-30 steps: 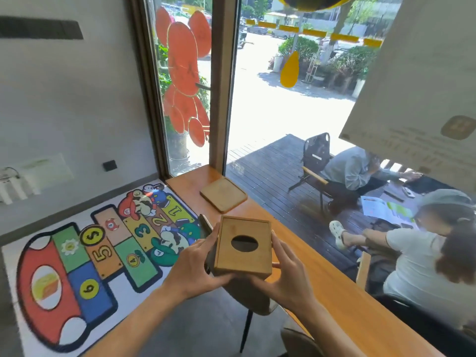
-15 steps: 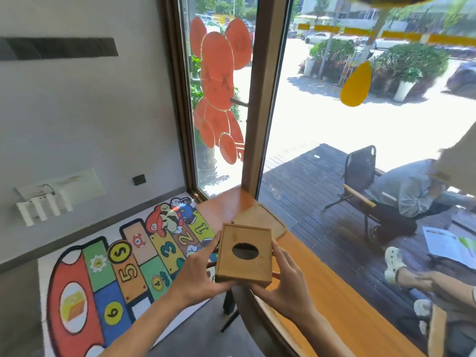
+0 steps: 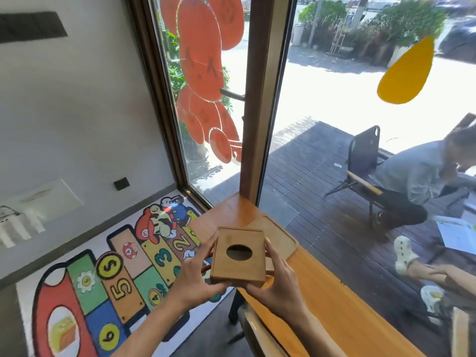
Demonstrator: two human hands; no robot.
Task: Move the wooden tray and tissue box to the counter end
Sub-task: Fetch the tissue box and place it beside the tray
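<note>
A colourful floor mat (image 3: 108,279) with numbered squares and cartoon figures is lying on the left, below a grey wall. Just right of it, the left hand (image 3: 192,275) is gripping the left side of the tissue box (image 3: 239,256), its thumb pressing along the near left edge and its fingers curling out of sight beneath and beside the box. The tissue box is sitting between both hands, raised over the near edge of the counter (image 3: 322,292). It is showing a plain, warm-toned wooden top with visible grain, a dark oval opening cut in the middle, and a thin seam running along the far edge of the lid. The right hand (image 3: 279,284) is clasping the right side, fingers lying close together along the wall and the thumb tucking under the near corner. Just beyond the box, the wooden tray (image 3: 279,235) is resting flat on the counter near the window frame (image 3: 260,99), partly hidden by the box. Farther right, through the glass, a seated person (image 3: 412,176) is leaning forward on the dark deck.
</note>
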